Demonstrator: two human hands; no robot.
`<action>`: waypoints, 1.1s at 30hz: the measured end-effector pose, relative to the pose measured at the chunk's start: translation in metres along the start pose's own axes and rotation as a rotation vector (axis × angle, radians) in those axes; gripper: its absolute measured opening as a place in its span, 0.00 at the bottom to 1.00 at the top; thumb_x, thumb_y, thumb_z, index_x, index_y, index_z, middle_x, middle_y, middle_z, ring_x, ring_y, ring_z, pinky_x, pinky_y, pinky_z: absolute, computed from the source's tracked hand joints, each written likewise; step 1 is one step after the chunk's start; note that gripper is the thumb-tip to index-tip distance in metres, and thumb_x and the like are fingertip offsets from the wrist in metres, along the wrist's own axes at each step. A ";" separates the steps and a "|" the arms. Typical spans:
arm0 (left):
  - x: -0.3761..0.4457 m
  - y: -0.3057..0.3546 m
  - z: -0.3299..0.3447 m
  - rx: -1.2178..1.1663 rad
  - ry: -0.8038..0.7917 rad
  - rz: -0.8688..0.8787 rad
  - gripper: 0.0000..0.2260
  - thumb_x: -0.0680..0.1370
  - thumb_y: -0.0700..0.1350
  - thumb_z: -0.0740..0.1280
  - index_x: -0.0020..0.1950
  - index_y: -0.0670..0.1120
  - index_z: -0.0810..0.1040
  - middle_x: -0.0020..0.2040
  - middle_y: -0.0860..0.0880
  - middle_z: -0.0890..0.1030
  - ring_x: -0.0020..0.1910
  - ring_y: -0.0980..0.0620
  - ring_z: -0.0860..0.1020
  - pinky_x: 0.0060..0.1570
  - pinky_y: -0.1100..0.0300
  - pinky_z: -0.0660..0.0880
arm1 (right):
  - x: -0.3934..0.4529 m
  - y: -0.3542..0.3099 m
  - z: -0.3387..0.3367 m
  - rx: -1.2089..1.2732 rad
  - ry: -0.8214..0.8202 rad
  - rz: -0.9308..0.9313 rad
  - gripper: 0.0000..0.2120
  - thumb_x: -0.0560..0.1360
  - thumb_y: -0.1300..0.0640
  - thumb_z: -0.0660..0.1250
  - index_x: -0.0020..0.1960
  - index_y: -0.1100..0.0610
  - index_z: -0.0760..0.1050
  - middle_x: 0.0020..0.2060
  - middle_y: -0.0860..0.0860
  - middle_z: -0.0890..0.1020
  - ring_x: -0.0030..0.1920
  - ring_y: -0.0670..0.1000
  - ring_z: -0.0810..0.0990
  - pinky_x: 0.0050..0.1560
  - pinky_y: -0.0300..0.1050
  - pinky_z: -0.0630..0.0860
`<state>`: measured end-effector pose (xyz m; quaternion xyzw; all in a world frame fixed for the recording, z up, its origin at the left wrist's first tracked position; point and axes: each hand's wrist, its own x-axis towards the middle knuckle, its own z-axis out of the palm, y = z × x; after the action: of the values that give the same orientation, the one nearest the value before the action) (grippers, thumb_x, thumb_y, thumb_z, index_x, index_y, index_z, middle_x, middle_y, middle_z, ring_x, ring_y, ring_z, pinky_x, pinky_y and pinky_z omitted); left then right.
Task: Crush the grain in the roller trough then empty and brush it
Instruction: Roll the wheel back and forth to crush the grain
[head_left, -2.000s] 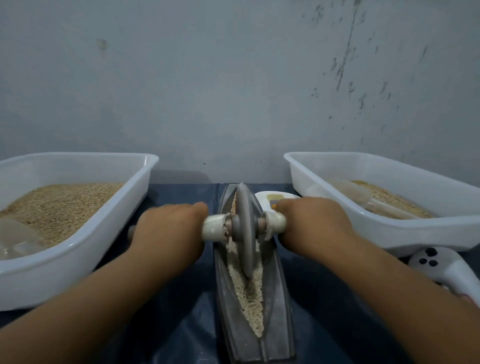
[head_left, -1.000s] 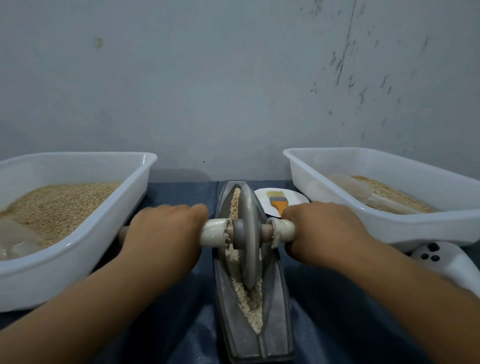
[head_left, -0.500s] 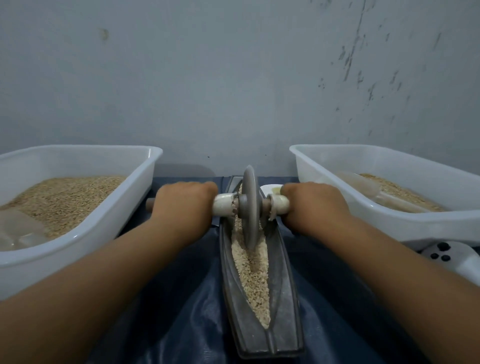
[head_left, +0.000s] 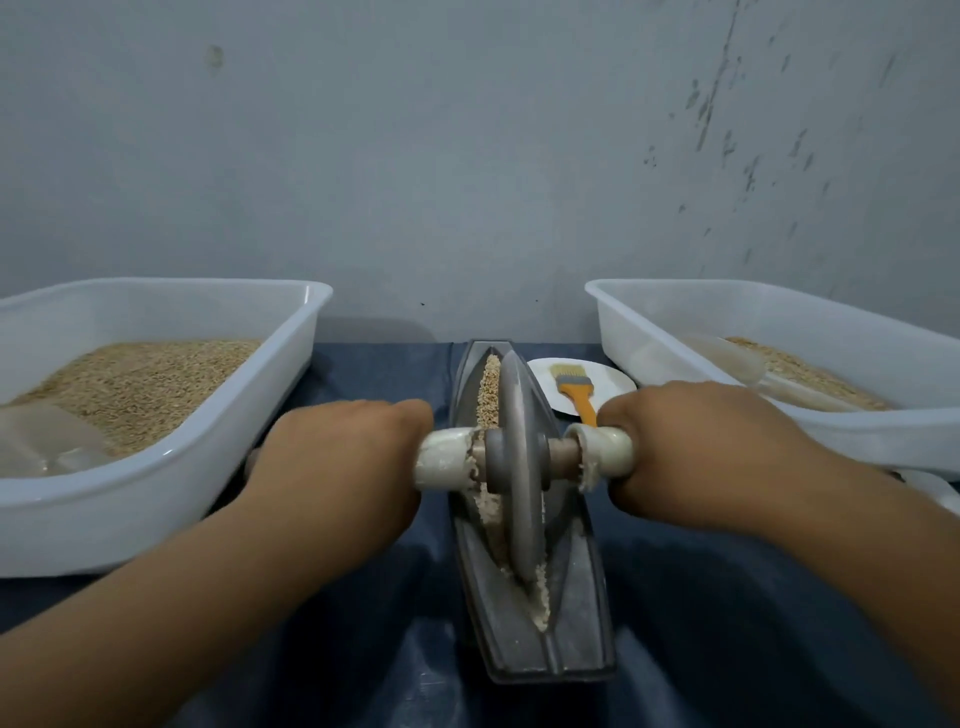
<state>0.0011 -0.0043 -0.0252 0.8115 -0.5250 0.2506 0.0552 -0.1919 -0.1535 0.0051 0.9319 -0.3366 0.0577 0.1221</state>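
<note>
Here, two hands' fingers (head_left: 400, 415) around one roller (head_left: 521, 467); two tubs (head_left: 291, 332), one brush (head_left: 574, 389).

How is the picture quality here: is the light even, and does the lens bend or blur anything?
Head view: dim, soft, bluish light, no hard glare; the left tub casts only a faint shadow on the wall. The wide lens bows the tub rims and stretches both forearms at the bottom corners. The roller wheel and brush are fairly sharp; the left hand looks slightly soft.
</note>
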 end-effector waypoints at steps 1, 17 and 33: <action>0.006 0.000 0.007 -0.002 -0.002 -0.005 0.13 0.73 0.51 0.65 0.39 0.56 0.60 0.33 0.55 0.68 0.33 0.56 0.69 0.30 0.60 0.62 | 0.012 -0.001 0.007 0.007 0.018 0.011 0.05 0.65 0.51 0.65 0.39 0.46 0.70 0.32 0.45 0.75 0.32 0.45 0.73 0.29 0.41 0.65; 0.046 -0.011 0.050 -0.021 0.137 0.010 0.12 0.72 0.46 0.68 0.40 0.52 0.63 0.33 0.54 0.68 0.32 0.50 0.70 0.33 0.57 0.63 | 0.066 0.002 0.041 -0.032 0.298 0.037 0.09 0.66 0.52 0.66 0.37 0.49 0.65 0.28 0.45 0.69 0.28 0.48 0.66 0.28 0.41 0.55; 0.012 -0.002 0.013 0.004 0.085 0.022 0.17 0.70 0.47 0.68 0.34 0.54 0.58 0.29 0.55 0.66 0.27 0.54 0.64 0.29 0.60 0.60 | 0.021 0.003 0.018 0.089 -0.007 0.033 0.06 0.66 0.51 0.68 0.37 0.47 0.70 0.34 0.45 0.77 0.34 0.48 0.75 0.32 0.41 0.69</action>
<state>0.0117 -0.0177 -0.0305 0.7943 -0.5306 0.2866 0.0732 -0.1774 -0.1736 -0.0078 0.9310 -0.3493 0.0713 0.0785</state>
